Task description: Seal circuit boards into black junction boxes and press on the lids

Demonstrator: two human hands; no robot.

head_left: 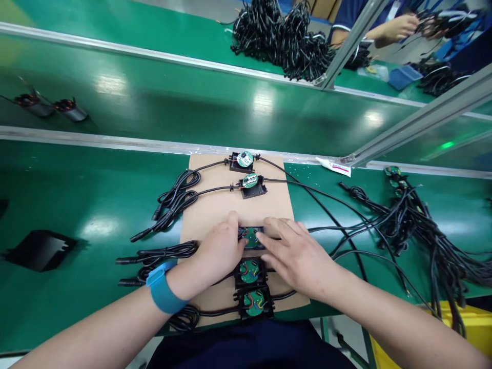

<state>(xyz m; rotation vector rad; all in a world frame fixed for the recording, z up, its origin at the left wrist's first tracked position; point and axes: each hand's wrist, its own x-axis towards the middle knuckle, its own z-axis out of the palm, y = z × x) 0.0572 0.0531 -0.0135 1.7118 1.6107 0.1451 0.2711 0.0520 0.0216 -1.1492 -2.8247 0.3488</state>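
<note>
A glossy green worktop (96,195) stretches before me, backed by a pale rail (115,142). Behind that, another green surface (184,84) catches whitish patches of glare (263,102). An aluminium post (352,46) slants nearby; brown cardboard boxes (323,9) sit farther off. Below, pale floor (349,328) shows.

Five circuit boards (251,237) in a column on cardboard (277,205), cable coils (175,250) at left, cable bundle (418,220) at right.

The left forearm (115,319) and right forearm (388,305) slanted inward. The left hand (220,247) curved inward, its grip partly hidden; the right hand (298,253) faced palm down, fingers spread toward the left.
</note>
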